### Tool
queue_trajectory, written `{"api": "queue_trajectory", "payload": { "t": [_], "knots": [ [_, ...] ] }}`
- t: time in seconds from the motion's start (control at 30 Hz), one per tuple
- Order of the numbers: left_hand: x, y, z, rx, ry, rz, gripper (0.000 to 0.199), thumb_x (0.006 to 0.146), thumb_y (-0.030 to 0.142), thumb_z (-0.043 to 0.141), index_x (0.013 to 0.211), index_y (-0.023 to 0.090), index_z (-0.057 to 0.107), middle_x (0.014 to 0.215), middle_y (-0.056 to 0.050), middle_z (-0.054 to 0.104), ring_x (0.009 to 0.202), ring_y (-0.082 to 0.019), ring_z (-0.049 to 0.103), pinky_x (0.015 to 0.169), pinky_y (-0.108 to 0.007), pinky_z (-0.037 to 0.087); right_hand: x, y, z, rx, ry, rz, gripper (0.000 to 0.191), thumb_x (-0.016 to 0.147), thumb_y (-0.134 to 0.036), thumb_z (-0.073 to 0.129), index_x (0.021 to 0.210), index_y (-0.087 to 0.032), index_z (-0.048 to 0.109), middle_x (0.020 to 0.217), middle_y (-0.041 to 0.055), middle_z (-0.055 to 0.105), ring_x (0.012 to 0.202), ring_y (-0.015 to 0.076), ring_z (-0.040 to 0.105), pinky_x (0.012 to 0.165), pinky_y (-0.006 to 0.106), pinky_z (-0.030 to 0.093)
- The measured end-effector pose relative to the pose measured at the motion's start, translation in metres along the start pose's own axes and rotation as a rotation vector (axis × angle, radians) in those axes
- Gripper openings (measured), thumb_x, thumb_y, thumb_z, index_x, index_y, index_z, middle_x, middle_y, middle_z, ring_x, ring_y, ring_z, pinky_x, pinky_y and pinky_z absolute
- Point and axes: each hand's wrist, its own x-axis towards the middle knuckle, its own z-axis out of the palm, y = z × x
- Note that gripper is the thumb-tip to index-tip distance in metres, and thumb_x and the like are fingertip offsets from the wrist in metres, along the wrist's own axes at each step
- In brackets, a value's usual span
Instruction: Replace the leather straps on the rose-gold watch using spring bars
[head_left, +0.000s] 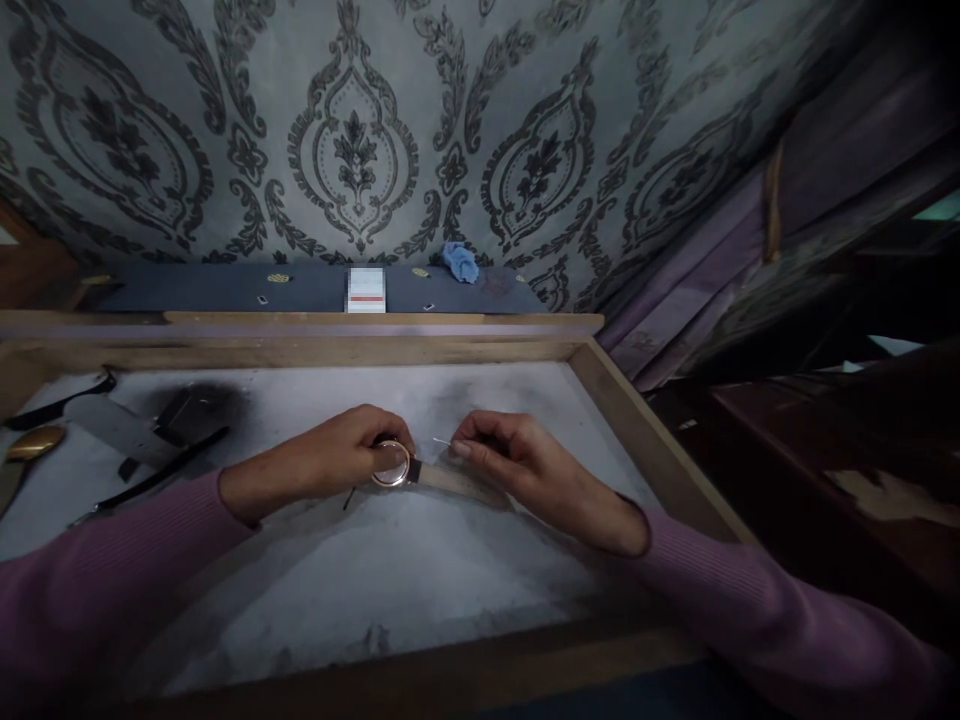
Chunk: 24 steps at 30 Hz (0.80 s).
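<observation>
We see a black strap [56, 405] at the left of the white table [300, 575]. Mid-table, our left hand [354, 445] has its fingers closed on 1 watch [394, 473], thumb across its face; its pale strap [457, 483] reaches right, where our right hand [525, 460] pinches 1 thin pale tool [440, 440] between its fingers.

Under the left fingers [394, 430], glossy and metallic at the watch's [394, 472] rim, glassy within. Toward the right fingers [480, 456], matt, leathery along the strap [457, 482]; between their tips, bright as metal at the sliver [440, 440]. Beneath the fingers, matt and smudged across the tabletop [322, 590]; around them, dull and wooden at the frame [645, 445]. Behind, rib-knitted at the sleeves [165, 545]. Beyond, crumpled and cloth-like at the rag [460, 262].
</observation>
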Motion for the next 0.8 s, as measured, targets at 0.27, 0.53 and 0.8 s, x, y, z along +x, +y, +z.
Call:
{"api": "queue_trajectory", "payload": {
  "t": [0.27, 0.53, 0.8],
  "knots": [
    [0.000, 0.000, 0.000, 0.006, 0.001, 0.025, 0.020, 0.075, 0.029, 0.050, 0.080, 0.013, 0.060, 0.071, -0.002, 0.056, 0.065, -0.015, 0.049, 0.063, -0.027, 0.041, 0.000, 0.008, 0.010, -0.251, -0.059, -0.137, 0.023, 0.092, -0.028, 0.046, 0.072, -0.018, 0.049, 0.062, -0.0032, 0.042, 0.057, 0.0096, 0.039, 0.053, 0.023, 0.029],
    [0.001, 0.000, 0.001, 0.027, 0.025, 0.016, 0.019, 0.077, 0.026, 0.050, 0.082, 0.013, 0.061, 0.072, -0.002, 0.058, 0.066, -0.014, 0.050, 0.062, -0.025, 0.041, 0.000, 0.006, 0.013, -0.386, 0.036, -0.164, 0.024, 0.091, -0.029, 0.046, 0.072, -0.017, 0.053, 0.071, 0.0020, 0.051, 0.064, 0.0131, 0.046, 0.056, 0.025, 0.035],
    [0.000, -0.003, 0.003, 0.129, 0.086, 0.008, 0.022, 0.079, 0.025, 0.048, 0.086, 0.014, 0.064, 0.080, -0.005, 0.065, 0.073, -0.017, 0.056, 0.063, -0.026, 0.041, -0.004, 0.004, 0.020, -0.023, -0.097, 0.129, 0.021, 0.093, -0.032, 0.044, 0.078, -0.019, 0.049, 0.037, -0.0079, 0.045, 0.030, 0.0080, 0.045, 0.034, 0.017, 0.033]
  ]
}}
